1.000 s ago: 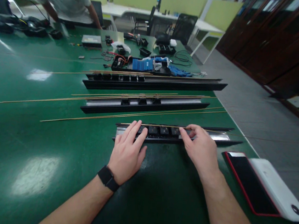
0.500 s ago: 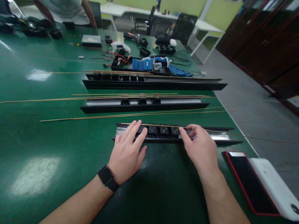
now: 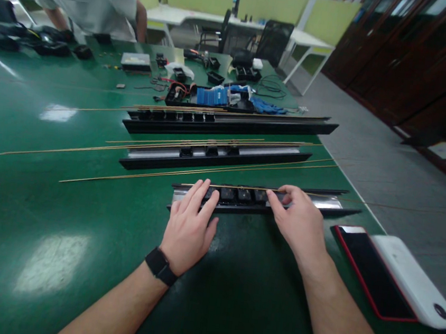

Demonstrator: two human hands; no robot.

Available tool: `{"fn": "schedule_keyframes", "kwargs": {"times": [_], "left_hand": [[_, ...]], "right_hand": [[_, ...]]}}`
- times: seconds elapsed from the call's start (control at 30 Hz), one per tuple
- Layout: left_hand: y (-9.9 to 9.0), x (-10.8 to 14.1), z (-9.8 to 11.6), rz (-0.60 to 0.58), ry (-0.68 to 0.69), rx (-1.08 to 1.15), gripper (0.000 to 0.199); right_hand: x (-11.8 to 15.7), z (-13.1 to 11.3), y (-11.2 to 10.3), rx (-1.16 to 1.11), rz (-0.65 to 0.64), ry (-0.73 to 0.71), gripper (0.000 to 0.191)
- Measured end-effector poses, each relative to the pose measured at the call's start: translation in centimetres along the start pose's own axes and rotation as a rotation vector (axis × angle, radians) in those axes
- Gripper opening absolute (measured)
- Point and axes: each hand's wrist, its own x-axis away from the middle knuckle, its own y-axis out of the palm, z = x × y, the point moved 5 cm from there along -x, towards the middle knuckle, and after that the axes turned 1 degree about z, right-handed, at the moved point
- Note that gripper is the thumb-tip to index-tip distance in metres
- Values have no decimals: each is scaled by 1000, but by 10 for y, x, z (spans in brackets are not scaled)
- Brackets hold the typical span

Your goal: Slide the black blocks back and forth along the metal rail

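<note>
At the centre of a green table (image 3: 83, 211): a near rail (image 3: 242, 210), black and trough-like, with a silvery inside and a row of black blocks (image 3: 244, 194). Lying lengthwise along its far edge, a thin rod (image 3: 240, 187), golden in colour.

Palm down from 7 o'clock, a left hand (image 3: 188, 227) with a black watch (image 3: 161, 266) — fingertips over the blocks at the rail's left part, thumb and fingers apart. In from 5 o'clock, a right hand (image 3: 301, 218), thumb at the rod beside the rightmost visible block, other fingers curled — impossible to tell whether clamped on the rod.

Towards 12 o'clock, in order: loose rods (image 3: 146, 173), a middle rail (image 3: 215, 161), a far rail (image 3: 231, 127), and a black tray (image 3: 181, 100) with a blue pack (image 3: 212, 96). At 4 o'clock, a red-edged dark slab (image 3: 375, 273) touching a white case (image 3: 414, 282). At 11 o'clock, a person (image 3: 107, 11) in a pale top.
</note>
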Motion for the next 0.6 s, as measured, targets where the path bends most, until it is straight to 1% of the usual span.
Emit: {"fn": "schedule_keyframes", "kwargs": {"times": [0.4,0.6], "left_hand": [[1,0,-1,-15,-10,18,54],[1,0,0,-14,-4,12,53]], "right_hand": [[0,-3,-2,-29,-6,-33,46],[1,-2,-1,-35,2,-12,44]]}}
